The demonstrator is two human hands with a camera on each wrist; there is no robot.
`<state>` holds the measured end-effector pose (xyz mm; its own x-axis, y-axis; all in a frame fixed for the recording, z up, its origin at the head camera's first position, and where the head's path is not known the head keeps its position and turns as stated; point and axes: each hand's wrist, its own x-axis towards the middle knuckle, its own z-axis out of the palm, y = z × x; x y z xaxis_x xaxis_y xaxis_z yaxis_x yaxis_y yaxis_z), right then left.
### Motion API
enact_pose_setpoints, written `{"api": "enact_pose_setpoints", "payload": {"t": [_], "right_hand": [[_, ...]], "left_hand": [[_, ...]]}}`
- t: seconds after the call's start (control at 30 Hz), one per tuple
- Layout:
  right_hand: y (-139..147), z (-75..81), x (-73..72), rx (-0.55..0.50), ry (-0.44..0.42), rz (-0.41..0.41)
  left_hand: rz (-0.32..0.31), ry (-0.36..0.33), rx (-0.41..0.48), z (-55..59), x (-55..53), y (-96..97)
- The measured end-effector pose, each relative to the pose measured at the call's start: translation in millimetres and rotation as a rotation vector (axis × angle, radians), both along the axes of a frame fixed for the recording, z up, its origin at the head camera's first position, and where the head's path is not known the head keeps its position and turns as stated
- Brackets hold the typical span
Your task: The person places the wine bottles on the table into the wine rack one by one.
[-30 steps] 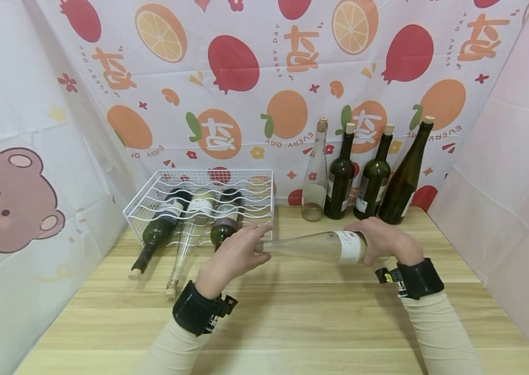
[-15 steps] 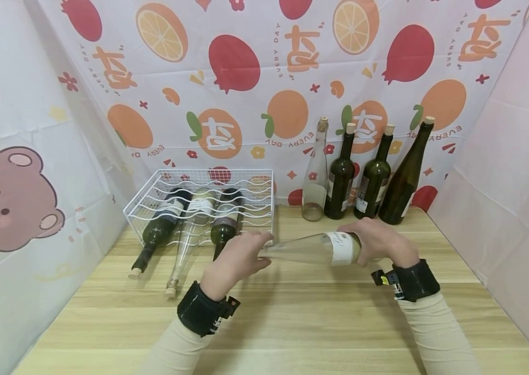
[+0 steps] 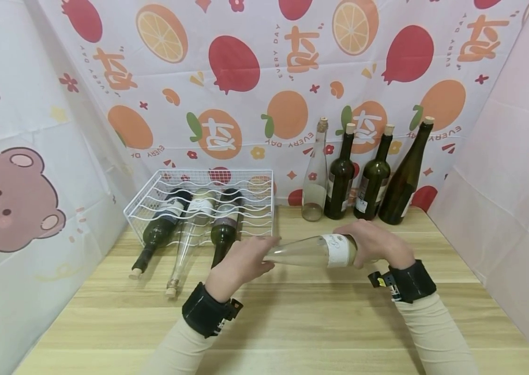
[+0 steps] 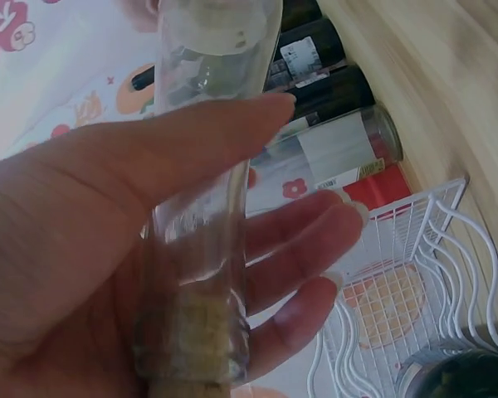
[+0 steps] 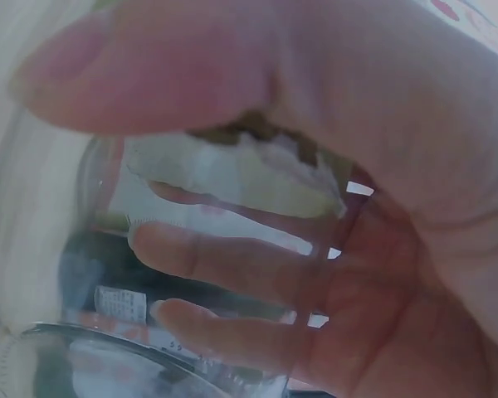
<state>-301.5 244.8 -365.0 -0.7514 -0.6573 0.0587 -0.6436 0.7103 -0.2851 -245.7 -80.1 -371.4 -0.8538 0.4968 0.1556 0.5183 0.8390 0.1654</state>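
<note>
A clear glass wine bottle (image 3: 302,253) with a white label lies level in the air above the wooden table, its neck pointing left. My left hand (image 3: 244,262) holds the neck, the thumb on one side and the fingers on the other. In the left wrist view the corked end of the bottle (image 4: 195,332) rests against the palm. Around the base end, my right hand (image 3: 379,244) grips with thumb and fingers. The right wrist view shows its thumb (image 5: 149,83) across the glass and fingers seen through it.
A white wire rack (image 3: 214,170) stands at left, holding a dark bottle (image 3: 156,229), a clear bottle (image 3: 194,226) and a green bottle (image 3: 223,229), necks forward. Behind my right hand stand a corked clear bottle (image 3: 313,192) and several dark bottles (image 3: 372,182) by the patterned cloth.
The bottle and my right hand have shifted a little left. My left hand has moved slightly right and toward me, so the two hands are closer together.
</note>
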Motion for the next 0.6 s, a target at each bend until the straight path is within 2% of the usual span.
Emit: {"api": "enact_pose_setpoints", "payload": {"t": [0.3,0.47,0.6], "right_hand": [[-5,-0.5,1.2,0.025,0.0,0.013],[-7,-1.7,1.1,0.029,0.021,0.036],[-9,-1.9,1.7,0.032,0.037,0.052]], "left_hand": [[-0.152,0.0,-0.029,-6.3,-0.8,10.3],[-0.17,-0.01,-0.02,-10.1,-1.2,14.5],[-0.184,0.016,-0.014,-14.7,-2.0,17.6]]}}
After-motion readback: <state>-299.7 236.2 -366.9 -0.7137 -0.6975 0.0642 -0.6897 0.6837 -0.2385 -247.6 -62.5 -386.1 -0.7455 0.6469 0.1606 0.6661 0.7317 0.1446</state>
